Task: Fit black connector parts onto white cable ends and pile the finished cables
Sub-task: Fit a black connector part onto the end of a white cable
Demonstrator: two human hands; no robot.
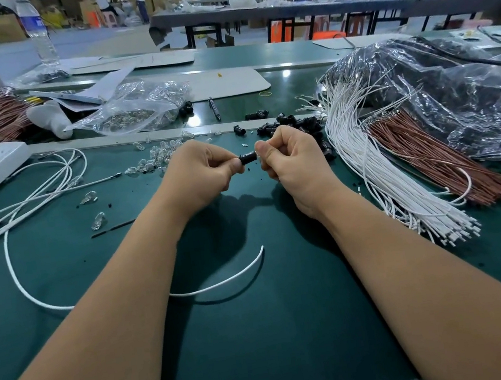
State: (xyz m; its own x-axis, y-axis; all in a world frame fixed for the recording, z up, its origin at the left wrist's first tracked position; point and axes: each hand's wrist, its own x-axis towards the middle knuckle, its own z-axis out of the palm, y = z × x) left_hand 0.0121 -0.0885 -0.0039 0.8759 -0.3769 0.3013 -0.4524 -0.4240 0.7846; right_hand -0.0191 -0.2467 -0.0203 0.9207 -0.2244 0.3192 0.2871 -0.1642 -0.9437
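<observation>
Both hands meet over the middle of the green mat. My left hand (pixel 200 169) and my right hand (pixel 286 158) each pinch an end of one small black connector part (pixel 248 159) between curled fingers. A white cable (pixel 48 304) loops on the mat under my forearms; whether it joins the part is hidden. Just beyond my right hand lies a heap of loose black connector parts (pixel 291 123). A thick bundle of white cables (pixel 380 177) fans out on the right. Several white cables (pixel 47 187) lie at the left.
Brown wires (pixel 432 156) lie beside the white bundle, with clear plastic bags (pixel 455 87) of parts behind. Small clear bulbs (pixel 153 160) are scattered ahead of my left hand. A bag of bulbs (pixel 136 109), a pen (pixel 214 108) and a water bottle (pixel 39 36) stand farther back.
</observation>
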